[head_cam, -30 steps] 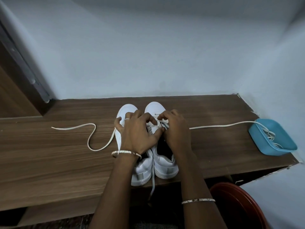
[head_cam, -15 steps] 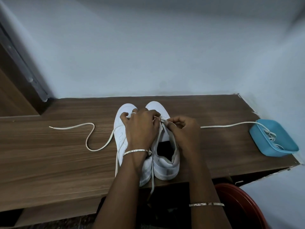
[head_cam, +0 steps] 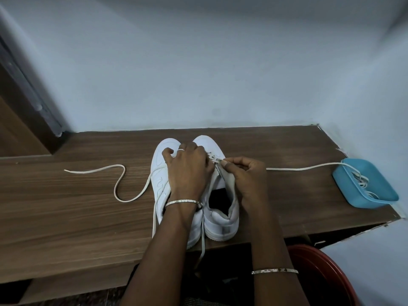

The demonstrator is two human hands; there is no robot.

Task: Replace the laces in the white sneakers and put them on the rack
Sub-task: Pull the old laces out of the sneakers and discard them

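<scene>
Two white sneakers stand side by side, toes to the wall, on the wooden shelf [head_cam: 66, 206]: the left sneaker [head_cam: 160, 173] and the right sneaker [head_cam: 223, 219]. My left hand [head_cam: 187, 168] lies curled over the front of both shoes, hiding their eyelets. My right hand [head_cam: 247, 177] pinches a white lace at the right sneaker's front eyelets and holds its tongue. That lace [head_cam: 302, 167] runs right into a blue tray [head_cam: 366, 184]. Another lace [head_cam: 119, 182] trails left from the left sneaker.
The blue tray sits at the shelf's right end against the wall and holds more coiled lace. A lace end [head_cam: 202, 241] hangs over the shelf's front edge between the shoes. A red round tub [head_cam: 326, 274] stands below at the right. A wooden door frame [head_cam: 24, 111] rises at the left.
My right hand has drawn back to the right, pulling the lace through the front eyelets. My left hand slid forward over the toes. The right sneaker's opening has come into view.
</scene>
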